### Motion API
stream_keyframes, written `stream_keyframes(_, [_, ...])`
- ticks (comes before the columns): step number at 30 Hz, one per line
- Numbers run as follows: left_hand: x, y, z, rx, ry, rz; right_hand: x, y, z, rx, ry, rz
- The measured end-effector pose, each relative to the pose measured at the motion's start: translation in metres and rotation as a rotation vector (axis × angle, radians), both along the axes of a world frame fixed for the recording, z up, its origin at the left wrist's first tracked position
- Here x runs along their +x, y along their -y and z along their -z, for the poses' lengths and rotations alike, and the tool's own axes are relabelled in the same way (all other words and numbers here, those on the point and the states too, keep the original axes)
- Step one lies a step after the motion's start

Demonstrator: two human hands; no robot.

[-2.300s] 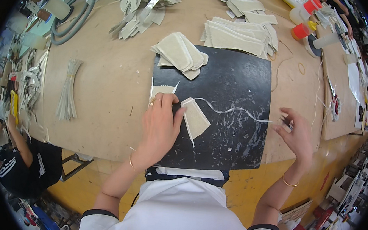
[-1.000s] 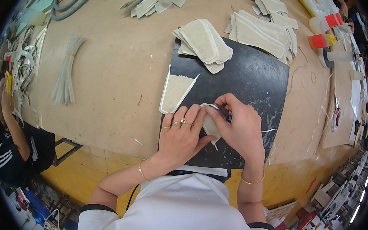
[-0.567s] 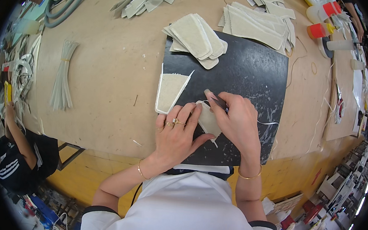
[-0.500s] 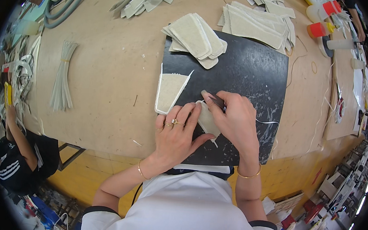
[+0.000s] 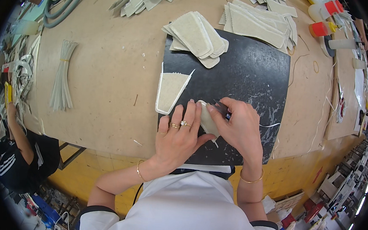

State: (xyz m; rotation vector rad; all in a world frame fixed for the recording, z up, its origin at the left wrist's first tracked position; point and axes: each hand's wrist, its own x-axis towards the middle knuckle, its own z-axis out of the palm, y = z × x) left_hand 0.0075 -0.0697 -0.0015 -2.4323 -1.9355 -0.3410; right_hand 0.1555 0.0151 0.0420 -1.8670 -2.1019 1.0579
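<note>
A beige tapered piece with a white edging strip lies on the black mat, partly hidden between my hands. My left hand rests flat with fingers stretched out, its fingertips and thumb pressing the piece's left side. Held in my right hand is a small dark pointed tool; its exact kind is hard to make out. The fingers are closed round it just above the piece's right side. Another beige piece, white strip along its sides and rounded end, lies left on the mat with both strip ends sticking up.
The black mat carries a stack of beige pieces at its far edge. More piles lie behind on the table. A bundle of white strips is at left. Bottles stand far right. Another person's arm shows at left.
My right hand has shifted slightly right and toward me, and more of the dark tool shows. My left fingers have straightened and spread somewhat, still on the piece.
</note>
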Motion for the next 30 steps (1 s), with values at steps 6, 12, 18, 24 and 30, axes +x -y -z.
stream_keyframes(6, [0.001,0.001,0.000,-0.002,-0.047,-0.006,-0.001,0.002,0.004,0.015,0.019,0.000])
stream_keyframes(12, [-0.004,-0.004,0.000,-0.040,0.139,-0.007,-0.001,0.002,0.005,0.046,0.025,-0.001])
stream_keyframes(18, [-0.017,-0.014,-0.011,-0.080,0.164,0.075,-0.002,0.006,0.005,0.057,0.060,0.011])
stream_keyframes(24, [-0.008,0.000,-0.016,-0.105,0.090,-0.001,0.026,0.021,-0.007,0.077,0.047,-0.008])
stream_keyframes(30, [-0.011,-0.001,-0.011,-0.063,0.030,0.039,0.058,0.023,-0.011,-0.023,0.008,0.070])
